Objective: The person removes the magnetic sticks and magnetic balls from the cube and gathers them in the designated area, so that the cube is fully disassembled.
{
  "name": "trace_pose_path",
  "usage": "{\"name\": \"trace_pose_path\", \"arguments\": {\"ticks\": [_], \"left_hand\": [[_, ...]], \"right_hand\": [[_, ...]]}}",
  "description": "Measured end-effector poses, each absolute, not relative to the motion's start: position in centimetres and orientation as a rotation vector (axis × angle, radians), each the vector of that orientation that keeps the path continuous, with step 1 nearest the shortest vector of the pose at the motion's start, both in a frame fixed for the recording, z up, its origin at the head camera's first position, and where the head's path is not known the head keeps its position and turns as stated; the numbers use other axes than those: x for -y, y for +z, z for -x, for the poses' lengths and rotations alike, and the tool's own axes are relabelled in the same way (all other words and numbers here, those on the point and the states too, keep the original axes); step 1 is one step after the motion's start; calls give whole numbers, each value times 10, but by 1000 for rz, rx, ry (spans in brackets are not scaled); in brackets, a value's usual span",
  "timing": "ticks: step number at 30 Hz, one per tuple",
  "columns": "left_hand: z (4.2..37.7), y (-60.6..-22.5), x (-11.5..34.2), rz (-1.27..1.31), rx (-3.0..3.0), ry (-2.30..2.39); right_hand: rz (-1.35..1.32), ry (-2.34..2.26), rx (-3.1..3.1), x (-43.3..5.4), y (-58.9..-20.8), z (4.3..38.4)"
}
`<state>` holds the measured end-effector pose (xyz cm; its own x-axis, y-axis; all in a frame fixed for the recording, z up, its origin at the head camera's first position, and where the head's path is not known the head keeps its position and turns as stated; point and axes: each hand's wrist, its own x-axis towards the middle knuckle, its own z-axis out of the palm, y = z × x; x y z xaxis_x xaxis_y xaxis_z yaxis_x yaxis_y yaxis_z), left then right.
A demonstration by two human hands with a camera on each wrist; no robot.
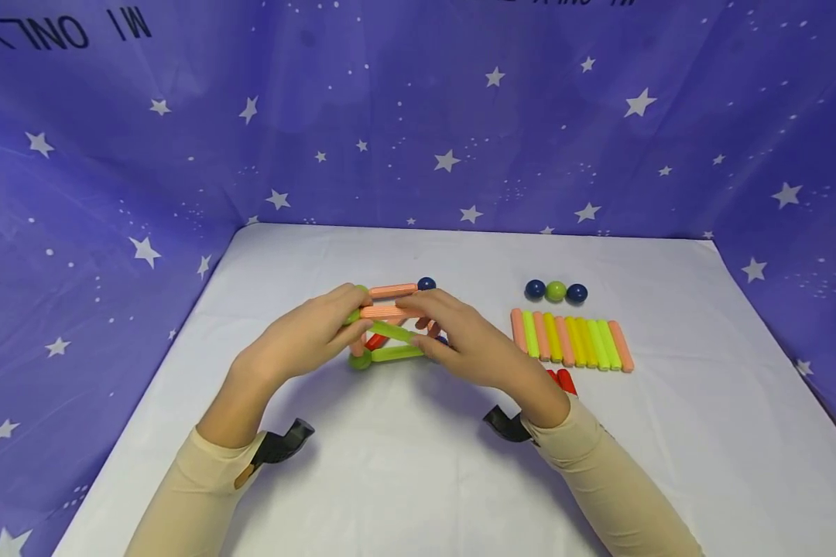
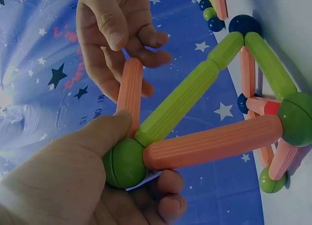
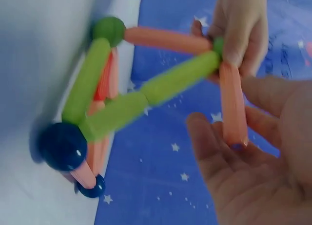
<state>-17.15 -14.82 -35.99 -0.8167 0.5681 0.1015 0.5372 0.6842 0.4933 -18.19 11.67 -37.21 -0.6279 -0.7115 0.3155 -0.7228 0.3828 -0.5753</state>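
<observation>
A ball-and-rod frame (image 1: pixel 395 353) is located near the middle of the white tabletop (image 1: pixel 404 464), to the left of a row of orange, lime and yellow rods (image 1: pixel 571 340); three loose balls (image 1: pixel 556 291), blue, green and blue, are set out in line just beyond that row. At the frame's upper corner, a green ball (image 2: pixel 126 162) is pinched by the left hand (image 1: pixel 306 333), the thumb being laid over the ball and rod joint and the fingers curled beneath. Three members are joined at this ball: a short-ended orange rod (image 2: pixel 129 96) with its far end unconnected, an orange crossbar (image 2: pixel 214 143) by which a second green ball (image 2: pixel 298 120) is reached, and a lime diagonal (image 2: pixel 178 101) by which a dark blue ball (image 2: pixel 245 26) is reached. The unconnected rod end is loosely surrounded by the right hand (image 1: pixel 474 340); its fingers are relaxed and spread, and a gap is seen between one digit and the rod in the right wrist view. Whether the rod is touched by the other fingers cannot be told. A red rod (image 1: pixel 378 340) is partly seen within the frame. In the head view much of the frame is covered by both hands, and some loose red rods (image 1: pixel 564 381) are partly hidden by the right wrist. The dark blue ball is blurred in the right wrist view.
</observation>
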Motion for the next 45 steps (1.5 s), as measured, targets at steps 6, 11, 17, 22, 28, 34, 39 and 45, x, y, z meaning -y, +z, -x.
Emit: {"name": "trace_pose_path", "arguments": {"ticks": [6,11,17,22,28,34,39,45], "left_hand": [[173,-359,148,-943,-2811,831],[172,-360,149,-918,-2827,809],[172,-360,148,-957,-2836,779],[172,-360,147,-935,-2828,776],[172,-360,148,-955,-2822,768],[171,-359,149,-975,-2825,758],[172,-359,150,-990,-2821,765],[172,-360,153,-996,-2804,816]], "right_hand": [[-1274,1037,2593,-109,-376,178],[-1293,922,2728,-115,-374,177],[-1166,932,2773,-136,-368,183],[-985,923,2850,-161,-363,191],[-704,894,2915,-195,-351,197],[-354,745,2938,-238,-342,205],[12,613,3045,-293,-338,205],[431,527,3282,-348,-353,205]]}}
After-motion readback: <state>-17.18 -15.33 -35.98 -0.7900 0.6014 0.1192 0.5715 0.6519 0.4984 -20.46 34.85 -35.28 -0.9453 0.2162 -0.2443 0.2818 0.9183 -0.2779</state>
